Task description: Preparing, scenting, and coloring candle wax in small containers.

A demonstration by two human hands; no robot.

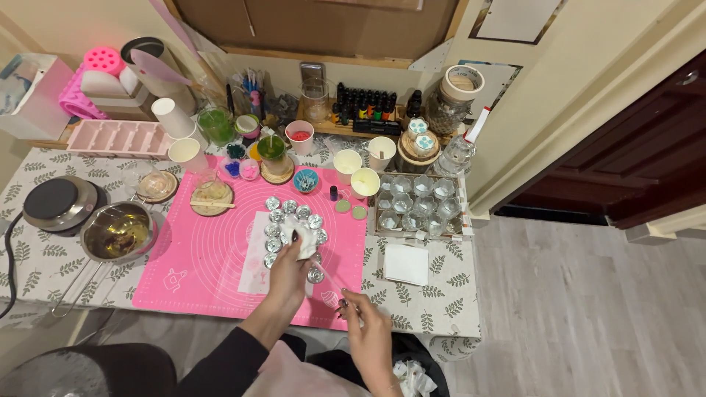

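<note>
Left hand (288, 268) pinching white cloth (304, 242) over ring of foil cups (293, 217) on pink mat (202, 257). Right hand (365, 323) closed around thin stick (327, 276), tip angled toward cups.

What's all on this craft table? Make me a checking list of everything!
Surface: leaf-print tablecloth with a pink silicone mat.
Job's things: small silver cups clustered on the mat; white wad; thin stick.
Clutter: metal pot, hot plate, tray of glass holders, paper cups, dye bottles.
Grippers: left hand holds the white wad; right hand pinches the thin stick.
Cables: black cord at the left edge.
Surroundings: wood floor, dark door.
</note>
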